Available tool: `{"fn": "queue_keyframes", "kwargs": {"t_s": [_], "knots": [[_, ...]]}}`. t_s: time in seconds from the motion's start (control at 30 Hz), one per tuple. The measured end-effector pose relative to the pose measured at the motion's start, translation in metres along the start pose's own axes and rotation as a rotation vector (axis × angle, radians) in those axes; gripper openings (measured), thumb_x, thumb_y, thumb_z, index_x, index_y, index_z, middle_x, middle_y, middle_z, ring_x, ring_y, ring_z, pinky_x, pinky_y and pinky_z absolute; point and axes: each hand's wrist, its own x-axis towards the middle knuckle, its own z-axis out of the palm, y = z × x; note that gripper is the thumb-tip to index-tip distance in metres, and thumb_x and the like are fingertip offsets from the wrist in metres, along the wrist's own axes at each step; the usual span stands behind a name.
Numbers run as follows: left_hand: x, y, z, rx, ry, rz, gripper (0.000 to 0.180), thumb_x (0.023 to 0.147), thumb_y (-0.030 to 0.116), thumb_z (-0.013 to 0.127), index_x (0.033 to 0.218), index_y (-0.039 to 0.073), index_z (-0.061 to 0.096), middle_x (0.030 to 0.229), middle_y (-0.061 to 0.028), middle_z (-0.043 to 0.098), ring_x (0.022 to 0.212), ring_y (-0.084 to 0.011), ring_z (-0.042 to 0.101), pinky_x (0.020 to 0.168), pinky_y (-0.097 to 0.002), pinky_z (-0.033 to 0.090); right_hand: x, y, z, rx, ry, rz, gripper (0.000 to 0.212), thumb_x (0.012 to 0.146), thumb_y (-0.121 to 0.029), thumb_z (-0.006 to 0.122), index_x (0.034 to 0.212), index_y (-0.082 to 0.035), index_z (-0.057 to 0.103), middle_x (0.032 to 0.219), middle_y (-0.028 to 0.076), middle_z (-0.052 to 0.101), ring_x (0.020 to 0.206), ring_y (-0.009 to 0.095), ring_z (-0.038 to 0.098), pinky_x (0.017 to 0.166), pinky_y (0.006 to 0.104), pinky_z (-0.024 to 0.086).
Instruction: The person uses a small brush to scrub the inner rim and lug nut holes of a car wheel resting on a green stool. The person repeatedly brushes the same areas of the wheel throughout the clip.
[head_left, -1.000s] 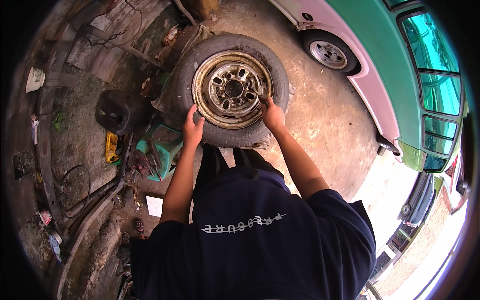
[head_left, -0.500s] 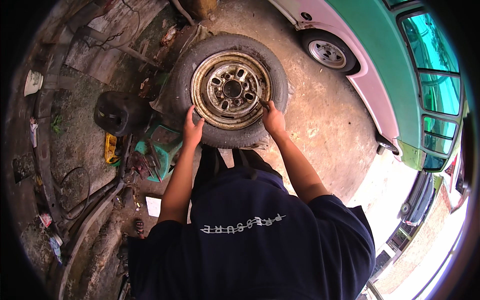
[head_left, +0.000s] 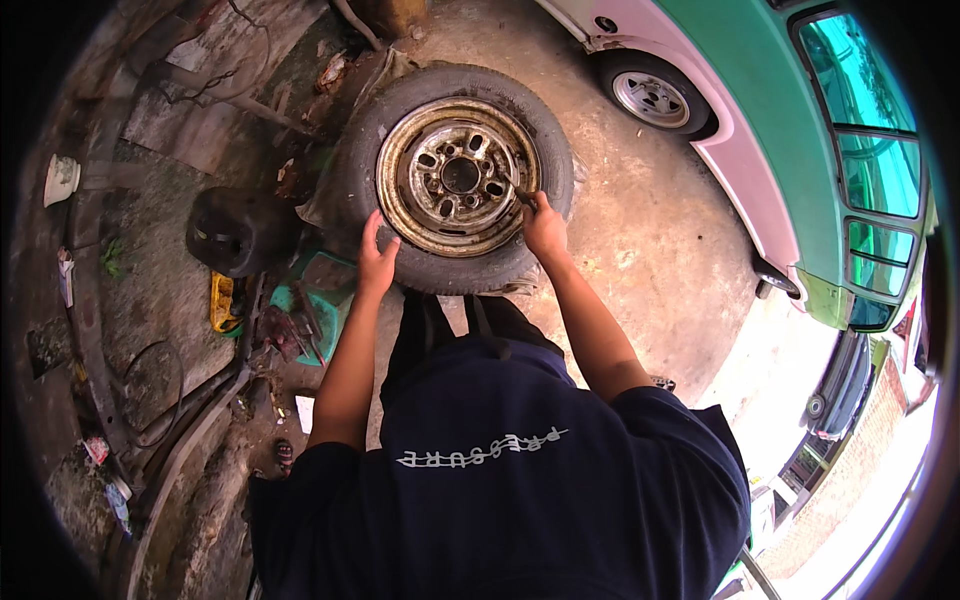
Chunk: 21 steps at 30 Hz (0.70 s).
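A wheel (head_left: 432, 222), a dusty black tire on a worn, rusty-edged steel rim, lies flat in front of me. My right hand (head_left: 545, 228) is closed around a short dark tool (head_left: 525, 198) at the rim's right edge. The tool's inner end points toward the slotted centre of the rim; its exact kind is too small to make out. At the lower left of the wheel, my left hand (head_left: 377, 258) is against the tire sidewall, thumb and fingers apart, holding nothing.
Left of the wheel sit a black rounded container (head_left: 225, 230), a yellow plastic item (head_left: 225, 300) and a green plastic stool (head_left: 318, 300). A green and pink van (head_left: 745, 190) is parked on the right. Scrap metal bars (head_left: 190, 440) line the left side.
My left hand has slipped slightly left along the tire. My right hand has tilted a little, and the tool shifts slightly with it. The wheel stays in place.
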Motion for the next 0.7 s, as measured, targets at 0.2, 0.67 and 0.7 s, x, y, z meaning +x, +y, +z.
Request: {"fn": "queue_keyframes", "kwargs": {"t_s": [0.2,0.67,0.7], "knots": [[0.003,0.005,-0.002,0.041,-0.05,-0.008,0.064,0.086,0.003,0.063,0.144,0.006,0.036,0.139,-0.0187,0.049,0.132,-0.0278,0.045,0.109,-0.0369,0.033,0.034,-0.016,0.012,0.094,0.026,0.026,0.026,0.093,-0.029,0.055,0.114,-0.015,0.055,0.091,0.028,0.067,0.091,0.047,0.063,0.081,0.0537,0.049],[0.005,0.007,-0.007,-0.063,-0.094,-0.045,0.066,0.085,0.0,0.063,0.145,0.005,0.035,0.14,-0.0212,0.047,0.133,-0.0286,0.042,0.11,-0.0378,0.031,0.031,-0.011,0.014,0.079,0.016,0.053,0.027,0.092,-0.028,0.056,0.117,-0.018,0.057,0.091,0.029,0.066,0.089,0.047,0.063,0.08,0.0538,0.05],[0.006,0.007,-0.007,-0.072,-0.106,-0.052,0.066,0.086,-0.002,0.061,0.146,0.005,0.034,0.141,-0.0209,0.045,0.135,-0.0287,0.04,0.11,-0.0371,0.03,0.023,-0.006,0.011,0.079,0.025,0.055,0.027,0.092,-0.027,0.056,0.117,-0.018,0.057,0.091,0.029,0.066,0.089,0.047,0.064,0.08,0.0538,0.05]]}}
